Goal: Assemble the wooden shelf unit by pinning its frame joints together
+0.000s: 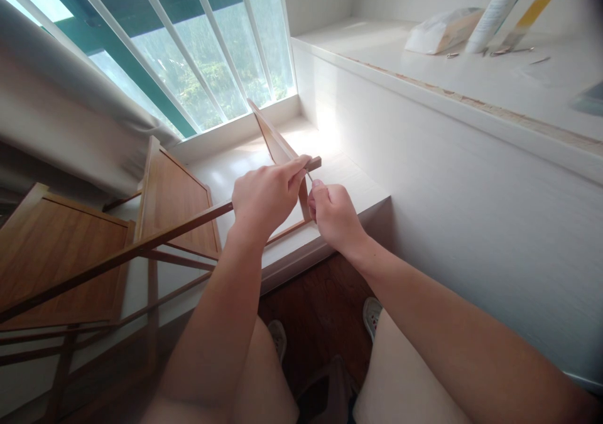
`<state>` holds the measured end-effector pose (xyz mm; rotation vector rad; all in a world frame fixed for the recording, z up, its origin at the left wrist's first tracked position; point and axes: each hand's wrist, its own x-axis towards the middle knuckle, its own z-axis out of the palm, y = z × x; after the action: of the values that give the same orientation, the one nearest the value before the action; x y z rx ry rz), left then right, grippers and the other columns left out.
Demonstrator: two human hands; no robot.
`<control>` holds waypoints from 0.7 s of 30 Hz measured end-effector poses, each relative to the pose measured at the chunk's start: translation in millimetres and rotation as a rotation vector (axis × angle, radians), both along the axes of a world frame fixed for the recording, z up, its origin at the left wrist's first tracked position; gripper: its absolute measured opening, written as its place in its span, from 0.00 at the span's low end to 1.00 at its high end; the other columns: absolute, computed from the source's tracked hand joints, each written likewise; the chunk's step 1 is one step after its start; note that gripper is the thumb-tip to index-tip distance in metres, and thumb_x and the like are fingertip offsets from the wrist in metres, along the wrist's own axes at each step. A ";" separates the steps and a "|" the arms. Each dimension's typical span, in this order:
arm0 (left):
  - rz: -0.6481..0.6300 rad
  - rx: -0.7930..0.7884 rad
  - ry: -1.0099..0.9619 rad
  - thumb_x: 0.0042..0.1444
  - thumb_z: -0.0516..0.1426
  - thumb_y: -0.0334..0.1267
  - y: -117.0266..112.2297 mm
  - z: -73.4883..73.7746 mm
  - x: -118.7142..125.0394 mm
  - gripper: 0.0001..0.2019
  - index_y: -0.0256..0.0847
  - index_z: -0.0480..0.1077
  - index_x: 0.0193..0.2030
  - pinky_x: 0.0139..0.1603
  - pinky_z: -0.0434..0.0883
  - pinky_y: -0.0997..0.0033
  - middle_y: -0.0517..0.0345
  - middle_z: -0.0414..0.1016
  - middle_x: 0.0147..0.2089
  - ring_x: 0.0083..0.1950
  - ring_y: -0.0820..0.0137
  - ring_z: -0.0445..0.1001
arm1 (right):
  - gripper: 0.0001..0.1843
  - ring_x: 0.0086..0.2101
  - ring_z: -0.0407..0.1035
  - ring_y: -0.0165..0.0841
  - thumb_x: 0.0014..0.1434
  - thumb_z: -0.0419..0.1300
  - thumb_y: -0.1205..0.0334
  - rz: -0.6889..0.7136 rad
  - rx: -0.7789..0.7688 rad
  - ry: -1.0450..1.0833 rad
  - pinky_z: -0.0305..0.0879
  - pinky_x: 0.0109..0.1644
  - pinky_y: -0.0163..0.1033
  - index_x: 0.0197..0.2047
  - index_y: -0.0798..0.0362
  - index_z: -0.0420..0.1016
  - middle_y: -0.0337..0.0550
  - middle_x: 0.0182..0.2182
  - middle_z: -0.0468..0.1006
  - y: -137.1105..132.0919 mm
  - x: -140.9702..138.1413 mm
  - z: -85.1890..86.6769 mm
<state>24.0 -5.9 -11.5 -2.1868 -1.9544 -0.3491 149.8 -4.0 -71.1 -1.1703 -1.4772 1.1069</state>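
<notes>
My left hand (266,195) is closed around a long wooden rail (183,226) close to its far end, which sticks out past my fingers. Just to the right, my right hand (332,213) is a closed fist, gripping a thin metal rod (309,176). The rod's upper end meets the rail beside my left fingertips; its exact kind is hidden. Behind and below both hands stands a wooden panel (273,132), tilted on the white ledge. Two more wooden panels, a middle one (176,195) and a left one (70,248), connect to the same rail frame.
A white ledge (226,166) runs below the barred window (198,53). On the white counter (377,50) at right lie a plastic packet (443,31), a white tube (497,19), a yellow-handled tool (532,12) and several small metal pieces (511,51). A curtain (70,91) hangs left.
</notes>
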 end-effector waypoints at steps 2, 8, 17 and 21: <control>0.001 -0.002 0.005 0.68 0.46 0.49 -0.2 0.5 0.4 0.19 0.66 0.70 0.60 0.36 0.64 0.64 0.59 0.83 0.43 0.39 0.60 0.78 | 0.27 0.18 0.54 0.28 0.70 0.44 0.52 0.008 -0.046 0.072 0.51 0.23 0.35 0.19 0.49 0.56 0.35 0.14 0.58 0.1 -0.9 0.8; -0.001 0.005 0.008 0.69 0.45 0.49 0.7 -0.9 -0.9 0.19 0.68 0.70 0.60 0.35 0.63 0.64 0.59 0.83 0.41 0.38 0.60 0.77 | 0.25 0.17 0.54 0.28 0.70 0.42 0.53 0.028 -0.100 0.096 0.51 0.23 0.36 0.21 0.48 0.55 0.34 0.14 0.57 -1.5 0.1 4.9; 0.000 0.013 0.018 0.69 0.45 0.50 0.7 -1.9 -1.8 0.19 0.69 0.70 0.60 0.35 0.63 0.64 0.61 0.82 0.42 0.38 0.60 0.77 | 0.28 0.24 0.62 0.33 0.72 0.40 0.52 -0.014 0.216 -0.656 0.46 0.30 0.40 0.23 0.51 0.63 0.43 0.20 0.69 -0.2 16.7 15.6; 0.013 0.003 0.012 0.68 0.46 0.50 0.5 -1.3 -0.7 0.19 0.68 0.70 0.60 0.35 0.63 0.64 0.61 0.82 0.41 0.38 0.60 0.77 | 0.29 0.24 0.61 0.33 0.72 0.38 0.52 -0.029 0.238 -0.724 0.44 0.30 0.40 0.24 0.52 0.66 0.44 0.21 0.71 0.4 19.6 16.7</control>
<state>23.3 -5.4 -12.9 -2.1681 -1.9604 -0.3359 169.4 -3.6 -54.4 -1.4914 -2.0547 0.4651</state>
